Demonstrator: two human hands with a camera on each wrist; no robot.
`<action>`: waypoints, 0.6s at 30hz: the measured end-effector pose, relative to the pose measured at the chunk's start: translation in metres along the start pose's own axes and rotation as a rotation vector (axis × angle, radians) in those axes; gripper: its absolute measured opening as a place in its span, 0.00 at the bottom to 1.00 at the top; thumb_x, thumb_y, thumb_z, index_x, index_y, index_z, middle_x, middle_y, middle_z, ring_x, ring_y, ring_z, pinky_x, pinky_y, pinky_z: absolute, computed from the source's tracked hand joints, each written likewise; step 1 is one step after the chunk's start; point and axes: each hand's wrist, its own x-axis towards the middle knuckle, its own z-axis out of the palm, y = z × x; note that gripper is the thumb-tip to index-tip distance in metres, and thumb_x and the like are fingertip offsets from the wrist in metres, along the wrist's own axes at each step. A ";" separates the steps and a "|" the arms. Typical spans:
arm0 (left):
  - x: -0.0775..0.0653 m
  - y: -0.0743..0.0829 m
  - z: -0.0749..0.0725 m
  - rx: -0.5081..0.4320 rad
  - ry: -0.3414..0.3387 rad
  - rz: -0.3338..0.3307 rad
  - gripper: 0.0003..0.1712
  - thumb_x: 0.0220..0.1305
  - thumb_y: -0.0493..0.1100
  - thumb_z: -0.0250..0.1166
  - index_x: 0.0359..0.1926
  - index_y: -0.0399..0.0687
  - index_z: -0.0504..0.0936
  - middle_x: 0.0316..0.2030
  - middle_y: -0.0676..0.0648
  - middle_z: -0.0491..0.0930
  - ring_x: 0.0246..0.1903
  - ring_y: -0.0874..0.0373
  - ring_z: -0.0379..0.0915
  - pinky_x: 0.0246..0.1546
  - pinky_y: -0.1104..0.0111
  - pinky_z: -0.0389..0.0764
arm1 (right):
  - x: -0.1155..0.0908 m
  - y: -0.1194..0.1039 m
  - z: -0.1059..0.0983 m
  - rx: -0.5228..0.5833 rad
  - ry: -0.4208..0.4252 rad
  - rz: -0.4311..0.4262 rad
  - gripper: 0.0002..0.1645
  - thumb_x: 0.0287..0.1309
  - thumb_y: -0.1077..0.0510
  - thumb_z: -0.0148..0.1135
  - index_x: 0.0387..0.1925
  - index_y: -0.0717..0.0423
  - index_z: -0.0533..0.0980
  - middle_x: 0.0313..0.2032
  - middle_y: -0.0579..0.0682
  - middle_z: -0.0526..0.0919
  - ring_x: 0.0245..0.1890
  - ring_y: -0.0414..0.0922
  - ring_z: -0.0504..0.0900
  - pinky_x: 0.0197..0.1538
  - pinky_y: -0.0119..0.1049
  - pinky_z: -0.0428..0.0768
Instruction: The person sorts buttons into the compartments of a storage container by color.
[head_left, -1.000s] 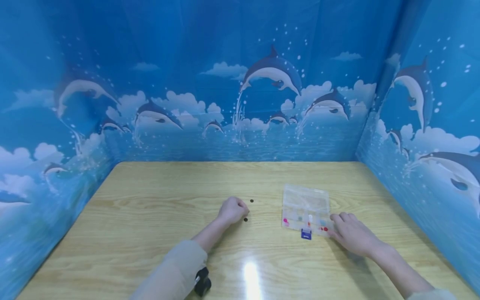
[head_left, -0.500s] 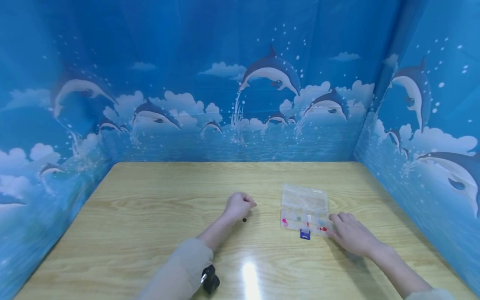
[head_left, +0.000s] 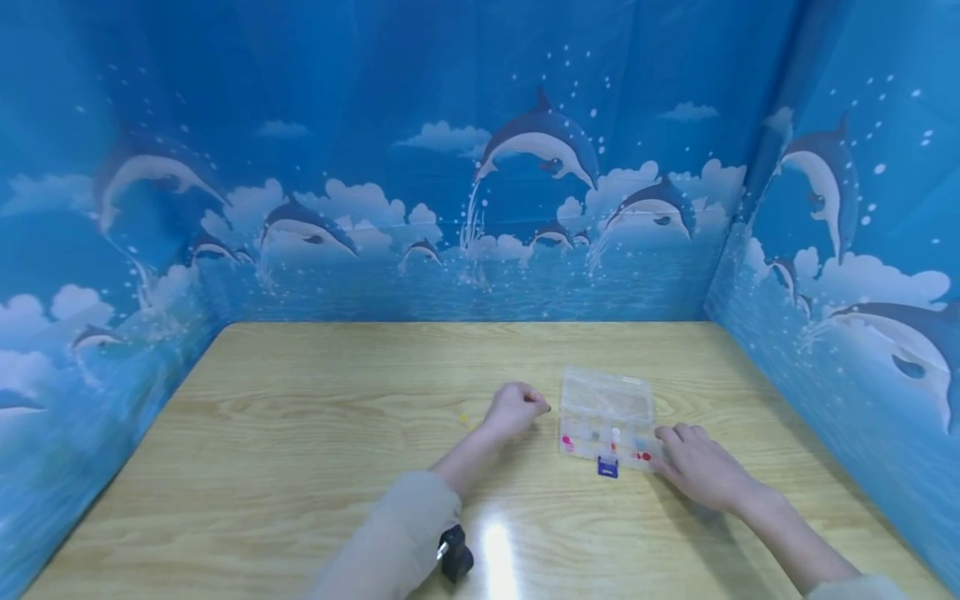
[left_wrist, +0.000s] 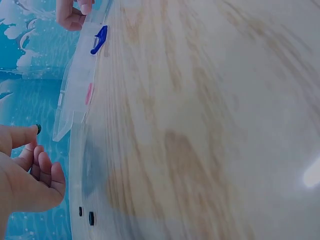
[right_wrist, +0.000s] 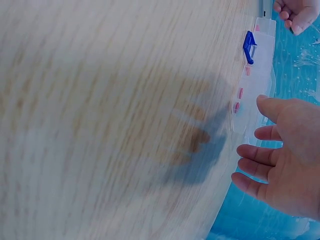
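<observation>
My left hand (head_left: pixel 516 410) is above the table, left of the box. Between thumb and forefinger it pinches a small dark round piece (left_wrist: pixel 39 128), its other fingers loosely bent. A clear plastic compartment box (head_left: pixel 606 400) lies with its lid raised back and a blue latch (head_left: pixel 608 467) at the front. Pink pieces (head_left: pixel 567 443) and red pieces (head_left: pixel 643 456) sit in its compartments. My right hand (head_left: pixel 701 468) is at the box's right edge, fingers loosely extended; whether it touches the box I cannot tell.
Two more dark round pieces (left_wrist: pixel 91 218) lie on the wooden table (head_left: pixel 300 467), hidden behind the left arm in the head view. Faint yellow specks (head_left: pixel 463 418) show left of that arm. A dolphin-print curtain (head_left: pixel 420 167) surrounds the table's back and sides.
My left hand has picked up a dark piece from the table and moved right toward the box with it. The right hand and the box have stayed put.
</observation>
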 end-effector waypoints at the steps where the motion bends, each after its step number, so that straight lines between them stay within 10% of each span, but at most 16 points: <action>1: 0.000 0.001 0.002 0.000 -0.010 0.000 0.04 0.55 0.36 0.65 0.27 0.40 0.78 0.24 0.51 0.74 0.21 0.62 0.65 0.22 0.73 0.70 | 0.000 0.000 0.000 0.001 0.000 0.000 0.25 0.55 0.55 0.62 0.47 0.69 0.70 0.41 0.62 0.76 0.43 0.58 0.74 0.46 0.53 0.73; 18: 0.005 0.015 0.020 0.031 -0.033 -0.028 0.03 0.57 0.37 0.64 0.30 0.43 0.78 0.25 0.50 0.74 0.19 0.62 0.64 0.17 0.73 0.68 | -0.001 0.000 0.000 0.001 0.032 -0.026 0.24 0.54 0.56 0.63 0.47 0.70 0.70 0.39 0.62 0.75 0.41 0.58 0.74 0.45 0.52 0.73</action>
